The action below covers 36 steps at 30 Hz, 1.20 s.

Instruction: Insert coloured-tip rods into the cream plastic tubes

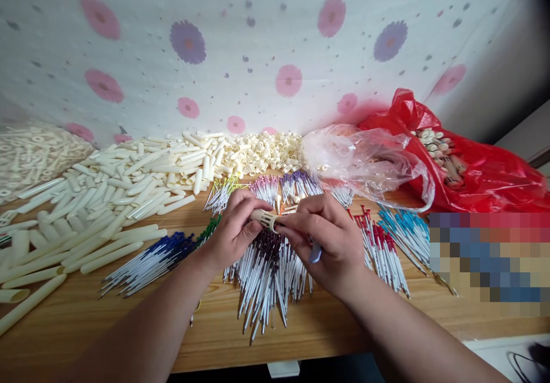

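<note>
My left hand (232, 228) is closed around a cream slotted plastic pen barrel section (265, 220), with its open end facing right. My right hand (329, 237) pinches at that open end; what its fingertips grip is mostly hidden. A small blue-grey piece (315, 252) shows under the right hand's curled fingers. Below both hands lies a fan of white pen refills with dark purple ends (268, 268). Just beyond the fingers, a few small cream cone tips (278, 202) stand or lie on the table.
Refills with blue (150, 260), red (382, 245) and light-blue ends (404, 234) lie in bunches on the wooden table (215, 337). Cream tubes (112, 205) and slotted pieces (262, 151) are heaped behind. A clear bag (365, 156) and a red bag (494, 171) sit back right.
</note>
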{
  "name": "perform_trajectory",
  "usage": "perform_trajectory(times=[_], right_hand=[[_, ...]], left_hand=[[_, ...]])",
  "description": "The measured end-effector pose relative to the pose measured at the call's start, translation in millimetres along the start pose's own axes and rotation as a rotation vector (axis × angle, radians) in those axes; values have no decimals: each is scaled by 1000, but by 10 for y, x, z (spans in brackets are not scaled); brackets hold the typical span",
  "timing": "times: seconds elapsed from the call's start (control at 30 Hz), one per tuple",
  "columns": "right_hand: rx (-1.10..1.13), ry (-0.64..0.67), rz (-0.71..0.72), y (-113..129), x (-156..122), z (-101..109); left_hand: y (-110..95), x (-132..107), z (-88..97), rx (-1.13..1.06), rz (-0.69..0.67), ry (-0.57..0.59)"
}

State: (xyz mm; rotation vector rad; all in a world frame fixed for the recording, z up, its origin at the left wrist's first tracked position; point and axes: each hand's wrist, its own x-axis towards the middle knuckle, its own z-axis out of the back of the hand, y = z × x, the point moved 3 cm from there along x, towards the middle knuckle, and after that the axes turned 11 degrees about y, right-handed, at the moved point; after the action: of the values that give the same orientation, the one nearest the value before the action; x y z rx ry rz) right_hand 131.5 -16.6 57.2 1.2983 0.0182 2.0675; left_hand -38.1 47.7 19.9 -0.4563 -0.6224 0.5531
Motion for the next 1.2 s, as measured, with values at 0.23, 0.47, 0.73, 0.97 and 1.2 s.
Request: perform_trajectory(times=[0.23,0.47,0.73,0.97,1.2], right_hand=[[70,58,-39,-57,43,24],[146,77,-167,-97,34,-42],[326,105,-277,-169,17,-101],[409,93,-331,-310,53,9],[-110,210,-670,-840,-288,798]], left_hand=[[-2,-12,14,128,11,-122],[-27,0,26,222,-37,-169],[-64,2,65,324,-9,-260],[-22,-1,71,274,5,-242],[147,29,42,106,80,-204]])
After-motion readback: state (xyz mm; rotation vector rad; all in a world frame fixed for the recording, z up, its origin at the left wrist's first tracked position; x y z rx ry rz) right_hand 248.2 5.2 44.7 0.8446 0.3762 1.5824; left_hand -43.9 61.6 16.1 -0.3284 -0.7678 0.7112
